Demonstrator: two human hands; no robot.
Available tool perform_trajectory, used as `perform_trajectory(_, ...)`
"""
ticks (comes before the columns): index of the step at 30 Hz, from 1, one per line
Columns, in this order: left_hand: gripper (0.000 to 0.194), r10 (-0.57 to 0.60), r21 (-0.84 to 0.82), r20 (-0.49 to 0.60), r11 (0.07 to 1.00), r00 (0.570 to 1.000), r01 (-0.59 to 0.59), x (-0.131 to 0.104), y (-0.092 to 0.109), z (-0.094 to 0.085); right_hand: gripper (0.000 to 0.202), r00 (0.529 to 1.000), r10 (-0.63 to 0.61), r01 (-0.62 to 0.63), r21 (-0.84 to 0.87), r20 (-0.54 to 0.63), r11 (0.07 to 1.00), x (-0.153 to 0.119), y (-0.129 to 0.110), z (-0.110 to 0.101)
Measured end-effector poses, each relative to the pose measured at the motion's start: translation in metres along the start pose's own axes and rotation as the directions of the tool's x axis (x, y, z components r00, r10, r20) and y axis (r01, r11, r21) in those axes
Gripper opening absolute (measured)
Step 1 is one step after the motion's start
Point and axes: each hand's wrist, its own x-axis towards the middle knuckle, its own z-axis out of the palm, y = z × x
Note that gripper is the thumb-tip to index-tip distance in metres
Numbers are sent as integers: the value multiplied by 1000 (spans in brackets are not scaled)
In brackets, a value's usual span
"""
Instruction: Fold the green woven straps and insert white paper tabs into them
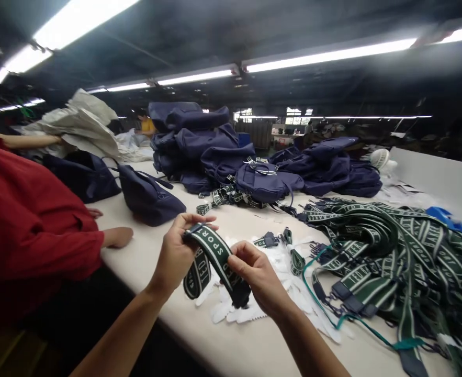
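A dark green bag strap (215, 250) with white stripes and white lettering hangs in a loop between my two hands, above the table's near edge. My left hand (178, 248) is closed on its upper end, at a dark buckle or slider. Thumb and fingers of my right hand (254, 269) pinch the strap's edge lower down. Beneath the strap lie several white toothed strips (242, 311), partly hidden by my hands. Just beyond my right hand, a small bundled strap (296, 261) rests on the table.
A large heap of similar straps (372, 235) covers the right side, with a teal cord (317, 303) along it. Navy bags (211, 141) are piled at the back. At left, a person in a red sleeve (38, 209) stands beside more navy bags (148, 193).
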Motion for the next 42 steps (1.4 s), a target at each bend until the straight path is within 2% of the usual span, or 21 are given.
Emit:
perform_trajectory(5, 25, 2, -71, -22, 998, 1000, -3, -2, 2, -2, 36, 999, 33, -36, 57, 43, 998, -5, 12, -2)
perform_trajectory(7, 31, -34, -107, 7, 994, 999, 35, -5, -1, -1, 35, 998, 23, -29, 108, 61, 994, -6, 12, -1)
perform_trajectory(9, 33, -128, -226, 28, 965, 991, 131, -8, -3, 3, 36, 999, -10, 4, 139, 39, 990, -6, 13, 1)
perform_trajectory(13, 12, -380, -429, 19, 832, 925, 351, -10, -4, 16, 38, 994, -87, 92, 72, -61, 993, -2, 22, 6)
perform_trajectory(16, 14, -457, -445, 22, 792, 889, 418, -9, -1, 24, 38, 975, -143, 138, -40, -173, 990, 0, 37, 4)
perform_trajectory(19, 15, -501, -450, 31, 766, 865, 460, -9, 2, 26, 43, 960, -144, 132, -63, -241, 989, 1, 50, 0)
perform_trajectory(21, 15, -526, -461, 35, 746, 850, 481, -9, 2, 28, 52, 967, -115, 100, -78, -227, 992, 1, 55, -1)
perform_trajectory(23, 13, -561, -492, 41, 709, 827, 505, -9, 2, 29, 49, 984, -63, 44, -114, -166, 993, -1, 57, -2)
perform_trajectory(26, 14, -635, -555, 62, 620, 770, 555, -10, 3, 31, 45, 995, 0, -18, -185, -97, 983, -5, 52, -1)
perform_trajectory(28, 17, -674, -600, 66, 562, 735, 569, -10, 5, 32, 42, 994, -57, 21, -330, -98, 944, -8, 44, -2)
perform_trajectory(30, 20, -700, -644, 60, 518, 712, 564, -11, 7, 34, 34, 975, -208, 139, -520, -77, 843, -10, 36, -3)
perform_trajectory(32, 22, -713, -677, 50, 490, 699, 549, -11, 10, 36, 29, 945, -327, 248, -607, -21, 755, -12, 29, -2)
perform_trajectory(33, 23, -714, -688, 42, 486, 698, 538, -12, 11, 37, 29, 941, -339, 268, -602, -5, 752, -14, 27, -2)
perform_trajectory(35, 23, -709, -702, 22, 491, 705, 516, -14, 12, 40, 32, 962, -274, 234, -539, 5, 809, -16, 27, 0)
perform_trajectory(36, 22, -688, -699, 13, 513, 725, 499, -17, 12, 41, 34, 973, -231, 199, -503, -1, 841, -16, 28, 1)
perform_trajectory(38, 19, -595, -653, 9, 605, 803, 456, -25, 9, 43, 35, 979, -204, 171, -444, -27, 880, -17, 31, 4)
perform_trajectory(40, 24, -480, -538, 22, 734, 877, 415, -37, 2, 44, 33, 970, -236, 197, -382, -59, 903, -18, 33, 6)
perform_trajectory(42, 32, -402, -397, 41, 834, 915, 384, -49, -7, 44, 35, 965, -250, 216, -309, -77, 926, -18, 33, 8)
